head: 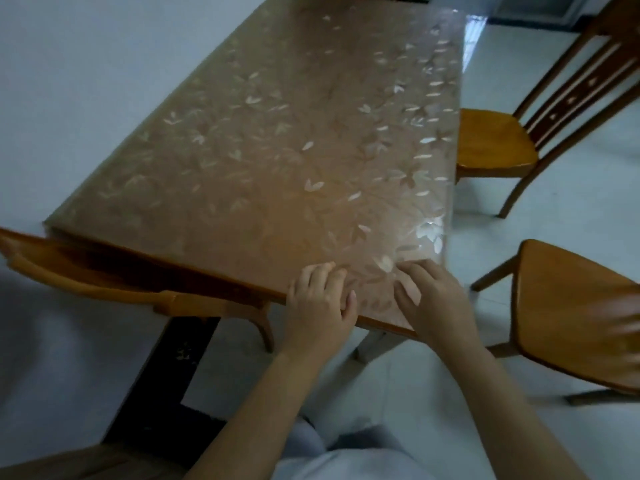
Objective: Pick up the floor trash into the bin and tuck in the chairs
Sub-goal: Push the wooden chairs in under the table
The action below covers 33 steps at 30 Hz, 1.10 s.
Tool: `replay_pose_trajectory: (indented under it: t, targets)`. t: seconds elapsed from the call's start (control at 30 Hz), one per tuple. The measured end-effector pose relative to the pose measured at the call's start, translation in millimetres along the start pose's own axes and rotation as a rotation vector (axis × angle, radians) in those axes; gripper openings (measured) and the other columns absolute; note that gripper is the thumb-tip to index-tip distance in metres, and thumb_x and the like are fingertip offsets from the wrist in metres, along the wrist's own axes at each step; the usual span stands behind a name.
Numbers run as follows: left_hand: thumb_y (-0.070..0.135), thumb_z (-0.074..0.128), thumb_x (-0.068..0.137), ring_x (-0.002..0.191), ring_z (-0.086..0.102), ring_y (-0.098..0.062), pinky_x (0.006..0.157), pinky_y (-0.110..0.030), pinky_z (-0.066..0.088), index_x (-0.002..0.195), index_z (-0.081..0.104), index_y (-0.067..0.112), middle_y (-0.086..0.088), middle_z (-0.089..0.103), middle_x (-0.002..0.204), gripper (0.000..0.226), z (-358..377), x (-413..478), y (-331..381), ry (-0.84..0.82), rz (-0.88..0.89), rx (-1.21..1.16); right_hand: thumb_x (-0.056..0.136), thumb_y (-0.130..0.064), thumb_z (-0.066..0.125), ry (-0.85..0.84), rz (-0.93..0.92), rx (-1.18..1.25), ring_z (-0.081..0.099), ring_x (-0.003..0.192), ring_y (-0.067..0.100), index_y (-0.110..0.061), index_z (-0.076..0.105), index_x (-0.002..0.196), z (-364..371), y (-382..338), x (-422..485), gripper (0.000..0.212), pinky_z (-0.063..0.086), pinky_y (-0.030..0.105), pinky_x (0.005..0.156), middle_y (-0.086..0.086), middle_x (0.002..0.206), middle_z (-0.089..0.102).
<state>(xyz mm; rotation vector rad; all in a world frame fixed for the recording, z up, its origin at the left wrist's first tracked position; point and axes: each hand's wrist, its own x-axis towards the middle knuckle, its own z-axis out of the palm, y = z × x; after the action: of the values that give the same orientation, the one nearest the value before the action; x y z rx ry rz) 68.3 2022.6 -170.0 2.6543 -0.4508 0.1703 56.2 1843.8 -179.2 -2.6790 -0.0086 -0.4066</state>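
While both hands sit at near edge of worktop [277, 150], chairs ring it. Left: chair [104, 271] pushed under near edge, backrest top against worktop edge. Worktop under clear leaf-print cover, wall along its left side. Left hand [320, 306] on edge, fingers curled loose, grip holding nothing. Right hand [431, 299] flat on cover, fingers half spread, grip holding nothing. Right: near chair [571, 323] pulled out, apart from worktop; far chair [491, 143] seat partly under edge. No floor trash or bin in view.
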Motion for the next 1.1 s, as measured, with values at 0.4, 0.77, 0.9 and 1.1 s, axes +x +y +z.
replay_pose_trajectory:
  t: [0.4,0.77,0.9,1.1]
  targets:
    - [0.033,0.042,0.079,0.090,0.061,-0.032,0.081,-0.043,0.049,0.098,0.067,0.007,-0.012,0.067,0.099,0.041,47.6,34.0,86.6,-0.168,0.404,-0.051,0.078,-0.014,0.065,0.168,0.350,-0.114,0.064,0.084,0.030,-0.002,0.065,0.103,-58.7,59.5,-72.7,0.027,0.053,0.040,0.074,0.014,0.097,0.068]
    - [0.035,0.041,0.081,0.089,0.063,-0.027,0.076,-0.035,0.050,0.102,0.068,0.007,-0.011,0.069,0.100,0.044,96.5,60.7,154.3,-0.326,0.747,-0.109,0.080,-0.022,0.057,0.353,0.722,-0.246,0.064,0.077,0.025,-0.004,0.067,0.099,-84.8,94.9,-126.5,0.028,0.050,0.031,0.070,0.011,0.088,0.069]
    - [0.034,0.046,0.081,0.093,0.063,-0.027,0.078,-0.036,0.050,0.102,0.067,0.007,-0.011,0.069,0.101,0.040,120.7,53.8,201.7,-0.378,0.839,-0.125,0.081,-0.030,0.045,0.403,0.829,-0.265,0.065,0.078,0.027,-0.004,0.067,0.099,-100.1,125.8,-156.9,0.039,0.051,0.034,0.071,0.012,0.090,0.069]
    - [0.028,0.051,0.078,0.090,0.062,-0.028,0.077,-0.035,0.049,0.100,0.067,0.006,-0.011,0.068,0.098,0.034,171.4,44.1,316.8,-0.341,0.947,-0.184,0.077,-0.023,0.054,0.461,0.938,-0.327,0.064,0.078,0.029,-0.004,0.067,0.098,-152.6,212.1,-202.3,0.031,0.051,0.038,0.073,0.012,0.089,0.069]
